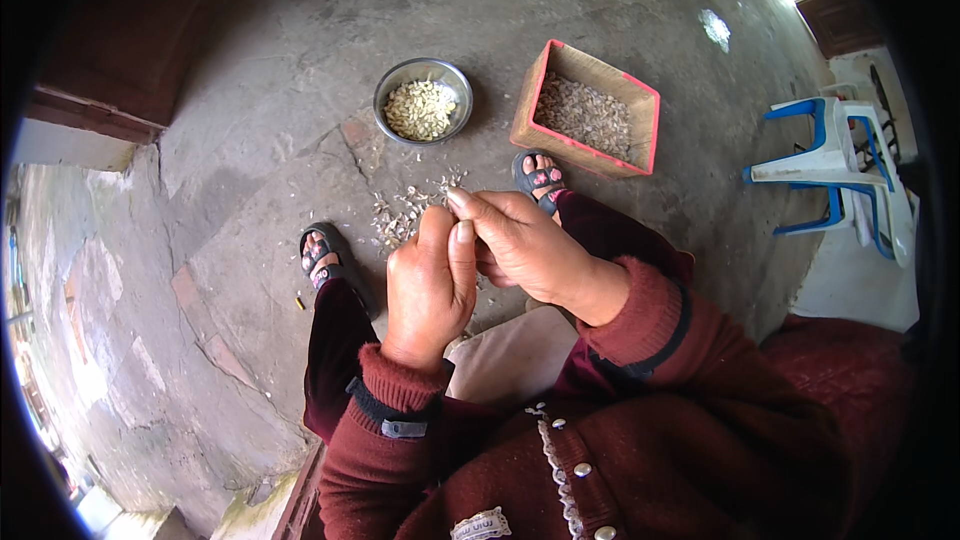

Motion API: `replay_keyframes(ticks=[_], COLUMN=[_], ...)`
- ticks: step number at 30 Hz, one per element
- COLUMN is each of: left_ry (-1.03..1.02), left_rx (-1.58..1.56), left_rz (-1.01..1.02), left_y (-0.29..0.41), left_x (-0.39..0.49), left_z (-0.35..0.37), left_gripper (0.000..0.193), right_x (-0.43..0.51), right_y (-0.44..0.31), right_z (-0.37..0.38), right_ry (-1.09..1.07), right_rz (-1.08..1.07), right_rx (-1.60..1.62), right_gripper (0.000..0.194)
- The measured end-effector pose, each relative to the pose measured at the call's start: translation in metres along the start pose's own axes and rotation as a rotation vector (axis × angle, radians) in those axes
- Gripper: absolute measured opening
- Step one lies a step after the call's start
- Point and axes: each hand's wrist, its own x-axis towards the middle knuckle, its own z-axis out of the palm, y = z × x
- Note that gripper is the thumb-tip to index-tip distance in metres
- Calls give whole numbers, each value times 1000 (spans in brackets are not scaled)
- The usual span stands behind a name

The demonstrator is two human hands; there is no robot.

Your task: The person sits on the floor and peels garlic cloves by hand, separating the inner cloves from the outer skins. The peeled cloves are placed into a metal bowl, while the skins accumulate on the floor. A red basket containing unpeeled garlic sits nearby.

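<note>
My left hand (431,289) and my right hand (529,244) meet in front of me, thumbs and curled fingers pressed close together. Whatever small thing may lie between the fingertips is hidden. Below and beyond them, dry, pale brown husks (401,214) are scattered on the concrete floor. A round metal bowl (466,109) stands farther out, partly filled with small yellowish-white kernels or cloves (420,109). To its right sits an open rectangular box (581,154) with red edging, holding many small, brownish, dry pieces (583,111). Neither hand touches the bowl or the box.
My sandalled feet (322,259) flank the husks, the right one close to the box. White and blue plastic chairs or stools (832,165) stand at the right. A dark red wooden door or panel (124,52) is at upper left. Cracks run across the floor (247,187).
</note>
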Motion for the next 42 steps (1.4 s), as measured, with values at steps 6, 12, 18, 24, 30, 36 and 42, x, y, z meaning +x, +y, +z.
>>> replay_keyframes(ticks=[6, 12, 18, 24, 30, 36, 42], left_ry=[34, 134, 229, 279, 289, 273, 260], left_rx=[-146, -212, -387, -236, 76, -135, -626], left_rz=[-58, -76, -169, -192, -127, -239, -461], left_y=[3, 0, -3, -4, -4, -10, 1], left_x=[-1, -1, 3, 9, 11, 6, 4], left_z=[2, 7, 10, 13, 12, 13, 13], left_gripper=[17, 20, 23, 21, 23, 28, 30], right_x=[4, 5, 12, 17, 23, 13, 10], right_y=[8, 9, 4, 6, 12, 12, 13], right_z=[3, 6, 10, 12, 14, 15, 14], right_ry=[88, 161, 162, 201, 152, 81, 60], right_rz=[-294, -505, -635, -479, -273, -79, 3], right_rx=[-341, -594, -705, -505, -236, 85, 198], right_gripper=[35, 29, 24, 28, 40, 36, 29])
